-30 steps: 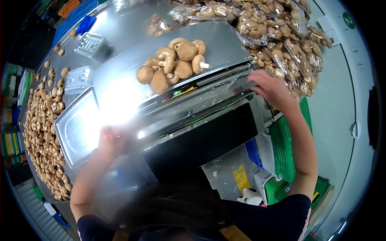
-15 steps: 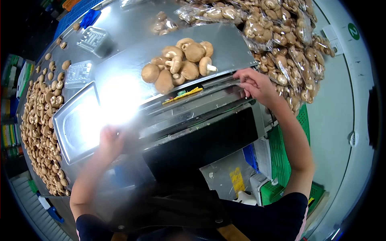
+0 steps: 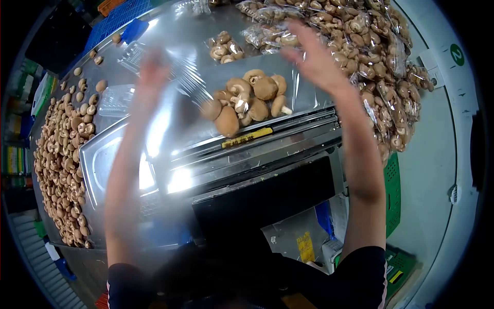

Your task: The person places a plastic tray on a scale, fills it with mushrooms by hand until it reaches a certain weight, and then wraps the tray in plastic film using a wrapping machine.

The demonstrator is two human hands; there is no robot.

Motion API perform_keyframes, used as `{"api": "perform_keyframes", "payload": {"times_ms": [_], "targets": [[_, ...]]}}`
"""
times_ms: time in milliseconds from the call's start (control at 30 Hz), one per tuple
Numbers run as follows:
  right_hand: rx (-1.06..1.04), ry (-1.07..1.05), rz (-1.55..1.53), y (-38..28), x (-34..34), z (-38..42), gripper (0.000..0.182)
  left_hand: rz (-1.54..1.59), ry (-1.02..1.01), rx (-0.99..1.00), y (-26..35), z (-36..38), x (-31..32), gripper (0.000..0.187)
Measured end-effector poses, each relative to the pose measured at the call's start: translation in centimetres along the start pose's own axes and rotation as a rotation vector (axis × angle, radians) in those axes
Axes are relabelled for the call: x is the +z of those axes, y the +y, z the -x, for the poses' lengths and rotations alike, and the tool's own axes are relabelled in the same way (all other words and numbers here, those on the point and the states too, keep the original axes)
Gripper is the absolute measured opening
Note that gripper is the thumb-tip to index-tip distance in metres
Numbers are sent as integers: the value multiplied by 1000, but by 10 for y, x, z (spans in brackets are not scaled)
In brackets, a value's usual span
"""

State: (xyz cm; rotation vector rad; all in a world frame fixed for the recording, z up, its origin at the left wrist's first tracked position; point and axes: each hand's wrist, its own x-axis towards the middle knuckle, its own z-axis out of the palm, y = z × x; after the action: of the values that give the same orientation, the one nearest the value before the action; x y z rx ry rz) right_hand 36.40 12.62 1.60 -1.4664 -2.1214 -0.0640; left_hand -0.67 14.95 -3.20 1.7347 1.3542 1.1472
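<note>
A pile of brown mushrooms [image 3: 265, 88] lies on the metal worktop, at the far side of a wrapping machine's rollers [image 3: 288, 131]. Clear plastic film [image 3: 186, 77] shows as bright streaks left of the pile, with another shiny edge to its right. My left hand [image 3: 153, 72], smeared by motion, is up beyond the metal tray, beside the streaked film. Beyond the pile to the right, my right hand [image 3: 316, 59] reaches forward with thumb and fingers apart, near bagged mushrooms. A yellow printed strip [image 3: 247, 138] lies just in front of the pile.
Many bagged mushrooms [image 3: 360, 31] are heaped at the right, and one small pack [image 3: 225, 47] lies behind the pile. Loose mushrooms [image 3: 59, 165] cover the left side. A metal tray [image 3: 92, 175] and a clear plastic punnet [image 3: 116, 100] sit between.
Both hands have moved forward from the machine's front edge to beyond the mushroom pile. The right fingers, pinched before, are now apart. Film streaks now show at both sides of the pile.
</note>
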Motion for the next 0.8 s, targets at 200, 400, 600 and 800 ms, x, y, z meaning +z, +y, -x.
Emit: {"api": "perform_keyframes", "payload": {"times_ms": [200,400,600,800], "targets": [[246,-556,-341,6,20,26,37,-81,-315,-92,11,43,38,29],[468,-490,-624,-66,-74,64,34,140,-402,-430,101,88,14,24],[933,-635,-825,-110,-86,166,25,460,-443,-831,119,193,24,24],[783,-198,-561,-116,-4,255,19,-223,-192,-294,58,270,65,11]]}}
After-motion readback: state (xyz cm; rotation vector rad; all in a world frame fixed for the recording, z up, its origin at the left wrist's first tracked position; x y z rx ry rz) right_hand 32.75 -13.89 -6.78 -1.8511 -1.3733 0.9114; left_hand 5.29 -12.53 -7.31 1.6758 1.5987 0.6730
